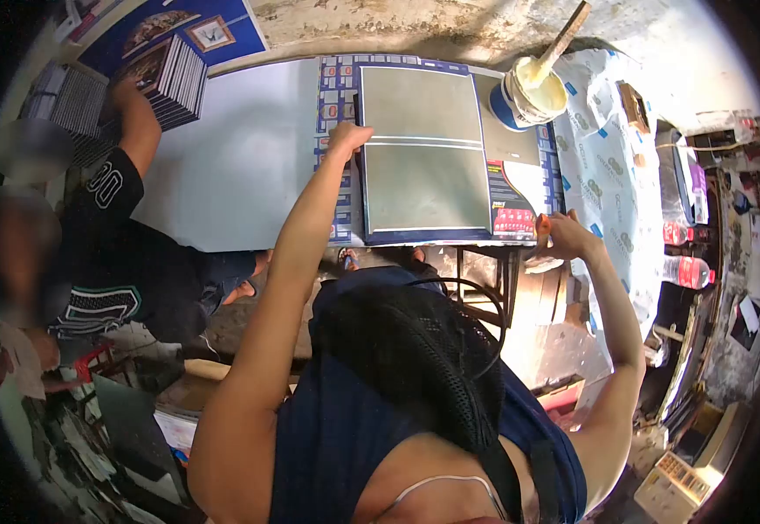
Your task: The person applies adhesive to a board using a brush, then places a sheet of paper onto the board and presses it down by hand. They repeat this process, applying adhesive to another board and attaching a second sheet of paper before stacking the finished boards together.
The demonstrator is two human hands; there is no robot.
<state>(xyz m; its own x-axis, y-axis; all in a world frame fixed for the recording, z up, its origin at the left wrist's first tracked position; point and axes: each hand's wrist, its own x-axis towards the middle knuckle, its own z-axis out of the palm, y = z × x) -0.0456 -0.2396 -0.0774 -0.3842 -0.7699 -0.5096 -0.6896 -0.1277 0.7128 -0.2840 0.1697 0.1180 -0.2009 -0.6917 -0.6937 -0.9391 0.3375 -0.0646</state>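
Note:
In front of me lies a hardcover book case (pixel 423 188), two grey board panels with a pale strip between them and dark blue borders. My left hand (pixel 349 138) is at its left edge near the strip, fingers curled in and thumb lying against the edge. My right hand (pixel 567 236) is past the lower right corner, at the table's front edge. Its fingers are closed on a small orange tool (pixel 543 225), whose kind I cannot make out. Beneath the case lie blue-and-white printed sheets (pixel 338 96) and a black-and-red printed sheet (pixel 512 201).
A bucket of cream-coloured paste (pixel 533 96) with a brush (pixel 561 39) stands at the back right. A large white sheet (pixel 244 162) covers the table's left part. Book stacks (pixel 175 83) stand at the far left, where another person (pixel 109 227) has a hand. Bottles (pixel 687 271) are at right.

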